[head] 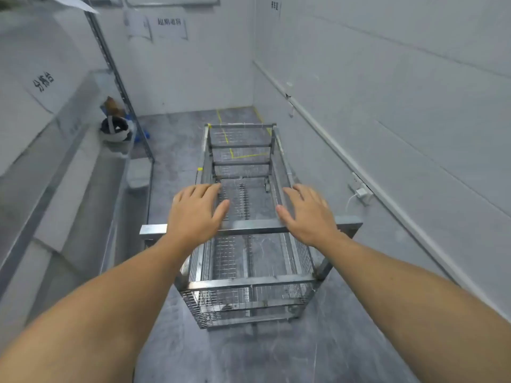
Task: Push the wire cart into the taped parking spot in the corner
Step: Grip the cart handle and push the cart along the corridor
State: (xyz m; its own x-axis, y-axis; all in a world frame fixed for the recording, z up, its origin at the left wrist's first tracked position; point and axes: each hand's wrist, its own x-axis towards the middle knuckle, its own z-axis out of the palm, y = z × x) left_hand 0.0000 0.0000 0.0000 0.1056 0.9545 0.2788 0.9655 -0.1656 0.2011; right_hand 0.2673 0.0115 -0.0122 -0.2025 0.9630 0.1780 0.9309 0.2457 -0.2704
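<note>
A tall metal wire cart (243, 286) with mesh shelves stands on the grey floor straight ahead of me. Its near top crossbar (254, 226) runs left to right. My left hand (193, 214) and my right hand (307, 214) hover over or rest flat on that bar, fingers spread and pointing forward; neither wraps around it. Yellow tape lines (249, 155) mark a rectangle on the floor in the far corner, seen partly through the cart's far end.
A long grey workbench (69, 189) lines the left side, with a helmet-like object (114, 128) and a metal upright (121, 87). The white right wall carries a conduit and a plugged charger (362, 193). A floor strip lies between cart and bench.
</note>
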